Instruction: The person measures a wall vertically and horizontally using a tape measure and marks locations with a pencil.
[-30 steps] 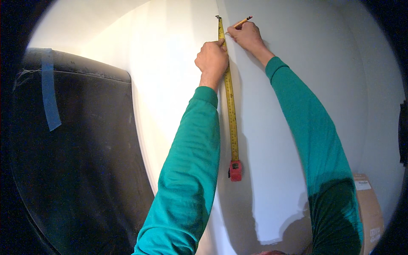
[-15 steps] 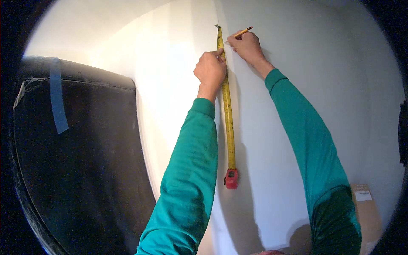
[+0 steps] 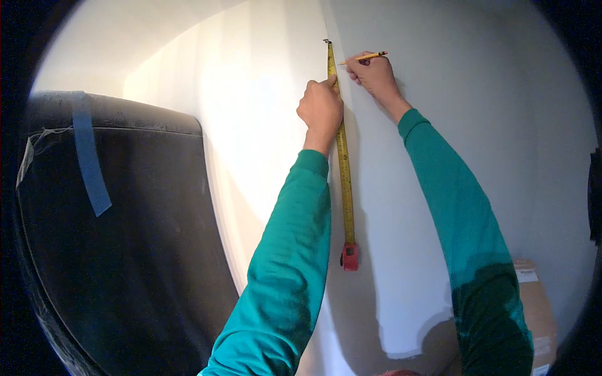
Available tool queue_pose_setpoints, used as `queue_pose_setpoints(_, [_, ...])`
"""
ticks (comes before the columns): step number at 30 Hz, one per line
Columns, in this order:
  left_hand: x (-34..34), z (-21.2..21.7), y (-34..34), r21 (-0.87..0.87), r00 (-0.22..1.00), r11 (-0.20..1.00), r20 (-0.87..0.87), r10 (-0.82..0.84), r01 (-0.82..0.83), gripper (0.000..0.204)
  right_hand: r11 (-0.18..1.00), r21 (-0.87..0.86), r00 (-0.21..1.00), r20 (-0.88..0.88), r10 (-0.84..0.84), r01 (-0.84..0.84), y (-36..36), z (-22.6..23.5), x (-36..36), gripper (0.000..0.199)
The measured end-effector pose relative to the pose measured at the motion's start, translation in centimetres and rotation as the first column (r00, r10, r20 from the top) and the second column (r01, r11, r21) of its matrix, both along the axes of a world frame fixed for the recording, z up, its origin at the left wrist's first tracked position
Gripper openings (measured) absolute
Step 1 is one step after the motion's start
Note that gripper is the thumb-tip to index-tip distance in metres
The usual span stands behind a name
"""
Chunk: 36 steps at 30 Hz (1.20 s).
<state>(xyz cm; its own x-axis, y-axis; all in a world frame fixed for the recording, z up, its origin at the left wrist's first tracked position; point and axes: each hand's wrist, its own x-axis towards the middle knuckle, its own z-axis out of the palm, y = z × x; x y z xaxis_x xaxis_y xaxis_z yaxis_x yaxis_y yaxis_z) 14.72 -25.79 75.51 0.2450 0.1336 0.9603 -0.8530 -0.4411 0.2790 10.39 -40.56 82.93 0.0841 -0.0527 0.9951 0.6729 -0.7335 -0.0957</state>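
Observation:
A tape measure (image 3: 346, 182) with a yellow blade and a red case runs down the pale wall, its hooked end at the top and its case hanging at the bottom. My left hand (image 3: 321, 111) is closed on the blade a little below the hook, the thumb pressed on it. To the right of the blade's upper part, my right hand (image 3: 377, 80) pinches a yellow pencil (image 3: 370, 57). The pencil's tip points left toward the blade, a small gap from it. Both arms wear green sleeves.
At the left stands a large black padded piece (image 3: 125, 250) with a strip of blue tape (image 3: 91, 156) on it. A cardboard box (image 3: 536, 307) is at the lower right, beyond my right sleeve. Shadows of my arms fall on the wall (image 3: 407, 207).
The pencil has tilted flatter, and my right hand sits slightly farther right and lower in the picture. The tape measure and my left hand appear shifted a little right; the view has moved somewhat.

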Motion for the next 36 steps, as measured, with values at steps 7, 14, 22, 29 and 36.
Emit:
queue_pose_setpoints(7, [0.0, -0.1, 0.3, 0.024, 0.999, 1.000, -0.041, -0.017, 0.018, 0.030, 0.976, 0.004, 0.970, 0.114, -0.216, 0.217, 1.3, -0.7, 0.0, 0.032])
queue_pose_setpoints(14, [-0.1, -0.4, 0.2, 0.014, 1.000, 1.000, 0.009, -0.001, 0.001, 0.028, 0.978, -0.002, 0.977, 0.043, -0.208, 0.208, 2.0, -1.0, -1.0, 0.031])
queue_pose_setpoints(22, [-0.1, -0.3, 0.3, -0.005, 1.000, 1.000, -0.026, -0.013, 0.013, 0.031, 0.980, 0.003, 0.979, 0.040, -0.200, 0.200, 2.2, -1.3, -1.0, 0.032])
queue_pose_setpoints(29, [-0.8, -0.1, 0.2, 0.017, 0.998, 1.000, -0.056, 0.001, 0.000, 0.030, 0.980, -0.021, 0.978, 0.071, -0.197, 0.199, 1.7, -1.1, -0.9, 0.032])
queue_pose_setpoints(36, [-0.6, -0.2, 0.3, -0.001, 0.998, 1.000, -0.055, -0.021, 0.021, 0.030, 0.978, -0.019, 0.977, 0.047, -0.206, 0.207, 2.3, -1.4, -1.3, 0.031])
